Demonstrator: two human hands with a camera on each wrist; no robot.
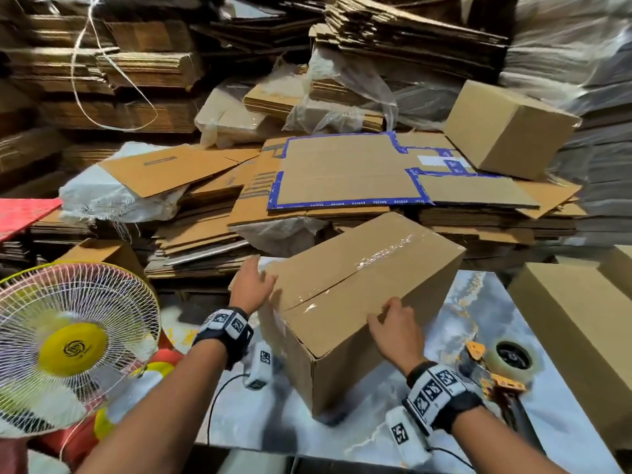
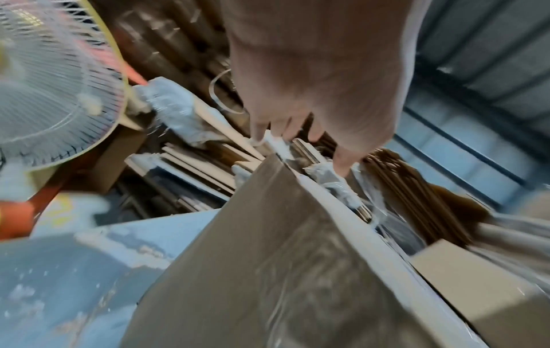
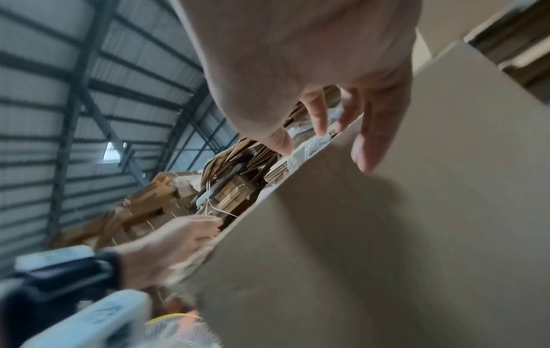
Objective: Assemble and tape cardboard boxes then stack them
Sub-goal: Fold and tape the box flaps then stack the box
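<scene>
Print (image 1: 367,202) on blue-edged cardboard (image 1: 345,172) too blurred to read.

I count 4 assembled boxes (image 1: 359,302) (image 1: 509,128) (image 1: 578,333) (image 1: 619,268), 1 tape dispenser (image 1: 506,367), 1 fan (image 1: 73,347) and 2 hands (image 1: 251,285) (image 1: 396,333).

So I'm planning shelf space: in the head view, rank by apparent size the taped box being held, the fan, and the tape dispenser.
1. Taped box and fan: alike; fan partly cropped, so unranked.
2. Tape dispenser, plainly smallest.
</scene>
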